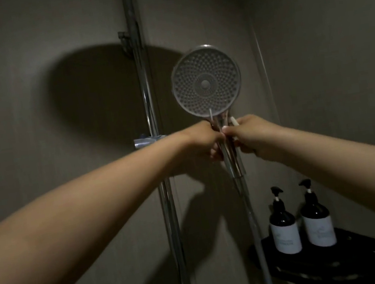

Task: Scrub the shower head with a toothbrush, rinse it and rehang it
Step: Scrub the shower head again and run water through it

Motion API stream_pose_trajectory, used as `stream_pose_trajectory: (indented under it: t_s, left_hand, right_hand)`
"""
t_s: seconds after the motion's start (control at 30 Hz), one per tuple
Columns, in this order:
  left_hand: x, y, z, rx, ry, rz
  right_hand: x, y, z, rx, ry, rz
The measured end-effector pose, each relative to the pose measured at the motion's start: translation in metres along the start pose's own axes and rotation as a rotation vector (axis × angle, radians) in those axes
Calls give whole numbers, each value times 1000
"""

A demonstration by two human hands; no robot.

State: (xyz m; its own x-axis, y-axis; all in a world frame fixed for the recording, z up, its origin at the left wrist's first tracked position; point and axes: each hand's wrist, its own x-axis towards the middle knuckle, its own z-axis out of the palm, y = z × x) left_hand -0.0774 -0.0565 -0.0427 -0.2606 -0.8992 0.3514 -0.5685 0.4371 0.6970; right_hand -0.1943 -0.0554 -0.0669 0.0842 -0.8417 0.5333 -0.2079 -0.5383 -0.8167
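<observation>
The round shower head (206, 80) is held upright in front of the wall, its nozzle face turned toward me. My left hand (202, 143) grips its chrome handle from the left. From the right, my right hand (250, 136) closes on the same handle and also holds a white toothbrush (234, 121), of which only a short white end shows above the fingers. The hose (253, 217) hangs down from the handle. The bristles are hidden.
A chrome slide rail (147, 99) runs vertically on the wall, with a bracket (148, 141) at hand height and a dark clamp (124, 40) higher up. Two dark pump bottles (284, 224) (317, 217) stand on a black corner shelf (345, 261) at lower right.
</observation>
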Motion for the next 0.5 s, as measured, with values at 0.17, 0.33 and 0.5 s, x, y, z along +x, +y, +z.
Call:
stream_pose_trajectory:
  t_s: [0.17,0.33,0.5]
  left_hand:
    - [17,28,-47,91,88,59]
    - [34,55,-87,342,202,44]
    - [35,77,-113,377,254,68]
  right_hand:
    - [39,-45,-1,-52,-58,-85]
    - [75,-79,3,-54,-32,-123]
    - [99,-110,7,34,-58,-168]
